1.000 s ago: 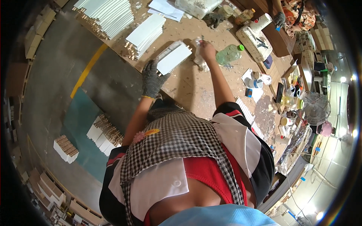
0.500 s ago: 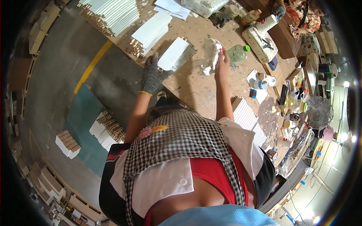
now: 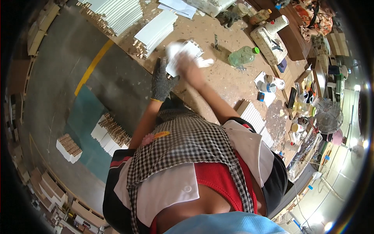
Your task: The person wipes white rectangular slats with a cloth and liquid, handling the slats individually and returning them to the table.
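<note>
A white board [image 3: 171, 70] with wooden pegs at its ends lies near the table's left edge. My left hand [image 3: 161, 81], in a dark grey knit glove, grips the board along its left side, with the thumb at the near end. Bare and blurred by motion, my right hand [image 3: 187, 67] presses a crumpled white cloth [image 3: 205, 62] onto the board's top. Hand and cloth hide much of that surface. A green-tinted clear bottle [image 3: 242, 56] with a bright green cap lies to the right of the cloth.
Stacks of white boards [image 3: 156, 31] stand at the far left of the stained table [image 3: 212, 91]. More white pieces [image 3: 255, 119] lie by my right arm. A paint-spattered box [image 3: 269, 45], a white cup [image 3: 269, 87] and a fan [image 3: 328, 116] are at right. Pegged stacks [image 3: 110, 134] sit on the floor.
My right hand has swung left with the white cloth, from beside the bottle onto the board. My left hand stays at the board's side, shifted slightly.
</note>
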The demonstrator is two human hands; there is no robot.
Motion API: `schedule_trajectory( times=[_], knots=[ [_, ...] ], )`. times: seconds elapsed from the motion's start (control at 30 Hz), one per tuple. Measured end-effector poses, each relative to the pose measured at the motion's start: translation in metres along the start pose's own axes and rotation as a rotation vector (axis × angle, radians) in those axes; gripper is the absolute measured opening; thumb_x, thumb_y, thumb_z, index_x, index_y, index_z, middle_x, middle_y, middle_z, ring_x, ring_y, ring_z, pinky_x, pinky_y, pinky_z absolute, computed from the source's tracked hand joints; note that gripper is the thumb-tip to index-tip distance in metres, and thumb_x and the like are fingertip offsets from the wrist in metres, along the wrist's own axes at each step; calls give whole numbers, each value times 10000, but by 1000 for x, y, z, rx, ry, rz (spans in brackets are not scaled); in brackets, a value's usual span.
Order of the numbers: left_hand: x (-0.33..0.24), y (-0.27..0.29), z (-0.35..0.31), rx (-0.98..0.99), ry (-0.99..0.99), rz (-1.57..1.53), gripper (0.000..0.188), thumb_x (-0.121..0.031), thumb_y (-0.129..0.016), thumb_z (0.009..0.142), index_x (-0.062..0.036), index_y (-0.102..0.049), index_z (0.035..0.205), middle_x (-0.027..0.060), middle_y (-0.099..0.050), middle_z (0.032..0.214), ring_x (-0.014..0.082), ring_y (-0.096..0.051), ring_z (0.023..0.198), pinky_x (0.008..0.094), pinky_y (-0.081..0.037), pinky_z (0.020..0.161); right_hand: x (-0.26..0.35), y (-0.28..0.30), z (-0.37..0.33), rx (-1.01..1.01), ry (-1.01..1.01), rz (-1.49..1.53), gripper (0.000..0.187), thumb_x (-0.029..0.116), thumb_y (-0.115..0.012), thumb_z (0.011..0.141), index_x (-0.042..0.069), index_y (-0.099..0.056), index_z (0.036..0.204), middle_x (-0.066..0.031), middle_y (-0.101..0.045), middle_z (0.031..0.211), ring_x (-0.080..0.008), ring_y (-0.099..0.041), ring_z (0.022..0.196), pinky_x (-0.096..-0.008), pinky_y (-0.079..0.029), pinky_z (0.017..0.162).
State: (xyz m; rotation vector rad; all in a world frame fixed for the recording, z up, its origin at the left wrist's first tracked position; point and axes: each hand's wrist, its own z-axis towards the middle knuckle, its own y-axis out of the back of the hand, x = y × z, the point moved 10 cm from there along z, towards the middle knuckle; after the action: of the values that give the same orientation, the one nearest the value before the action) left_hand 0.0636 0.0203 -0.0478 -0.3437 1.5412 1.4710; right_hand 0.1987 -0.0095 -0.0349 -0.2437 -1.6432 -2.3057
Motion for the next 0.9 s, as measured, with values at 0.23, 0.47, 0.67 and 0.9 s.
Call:
schedule_trajectory(
  times=[0.23,0.47,0.67,0.9],
  knots=[
    [-22,15,-1,-122,-167,65,917,-294,-831,766,-40,-353,1506,298,-492,1443,470,-477,1342,557,-398,1116,-54,61,17,-240,-43,-47,487,37,-635,877,68,-602,1362,-195,-590,1409,-412,-595,1226,-468,-506,1016],
    [-22,20,-5,-116,-215,72,906,-255,-837,771,21,-368,1495,285,-507,1427,444,-519,1292,514,-435,1089,9,22,-13,383,-54,-17,643,89,-614,889,94,-461,1513,-150,-432,1582,-303,-468,1424,-475,-400,1156],
    [-19,18,0,-111,-221,54,954,-263,-844,756,-23,-328,1521,342,-446,1458,520,-425,1362,559,-385,1123,-23,42,6,14,-82,-256,617,112,-665,840,54,-523,1437,-208,-453,1532,-370,-445,1404,-488,-407,1134],
    [-22,17,-3,-85,-166,32,912,-260,-831,772,-10,-355,1509,299,-501,1428,466,-506,1303,518,-437,1078,-31,29,-2,100,-95,-245,654,84,-613,934,122,-402,1552,-119,-366,1629,-282,-339,1509,-453,-379,1185]
  ],
)
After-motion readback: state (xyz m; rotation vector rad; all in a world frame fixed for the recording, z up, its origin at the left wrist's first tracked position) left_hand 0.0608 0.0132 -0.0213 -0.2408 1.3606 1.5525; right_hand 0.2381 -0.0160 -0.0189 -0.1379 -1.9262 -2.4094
